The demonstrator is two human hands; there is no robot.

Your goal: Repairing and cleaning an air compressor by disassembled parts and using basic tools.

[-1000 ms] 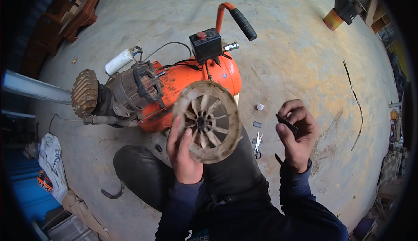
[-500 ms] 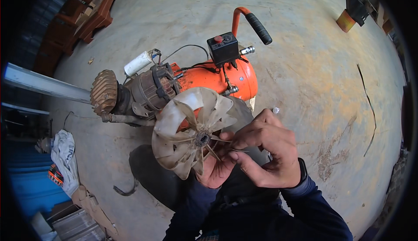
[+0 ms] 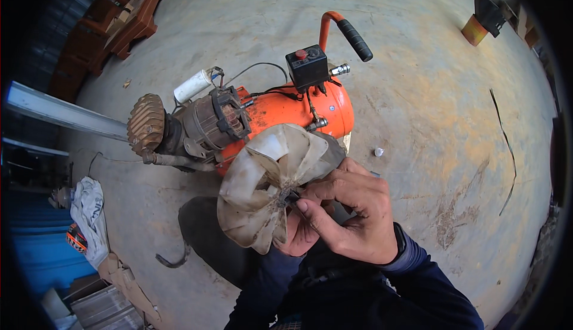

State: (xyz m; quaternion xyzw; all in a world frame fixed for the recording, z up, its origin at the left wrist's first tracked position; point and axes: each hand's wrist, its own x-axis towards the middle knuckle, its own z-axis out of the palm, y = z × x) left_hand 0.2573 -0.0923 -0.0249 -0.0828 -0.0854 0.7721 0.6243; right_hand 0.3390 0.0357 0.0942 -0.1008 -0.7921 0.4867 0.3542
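A dirty, translucent plastic fan [image 3: 248, 178] with several curved blades is tilted over my lap. My left hand [image 3: 296, 234] holds it from behind, with most of its fingers hidden by the blades. At the fan's dark hub, my right hand [image 3: 352, 213] pinches thumb and forefinger together on a small dark piece [image 3: 290, 197], too small to name. Just beyond the fan lies an orange air compressor [image 3: 271, 112] with an exposed motor [image 3: 209, 118], a finned brown cylinder head [image 3: 146, 126] and a black pressure switch box [image 3: 307, 66].
A white cylindrical capacitor [image 3: 192, 86] hangs by wires beside the motor. The compressor's curved handle [image 3: 355, 39] rises at the far side. On the floor lie a black strip [image 3: 506, 145], a curved black piece [image 3: 173, 261] and a white sack [image 3: 89, 216]. Wooden furniture [image 3: 134, 25] stands far left.
My right hand has moved left to the fan's hub, its fingertips now at the centre opening. The fan has shifted slightly right and turned in my left hand.
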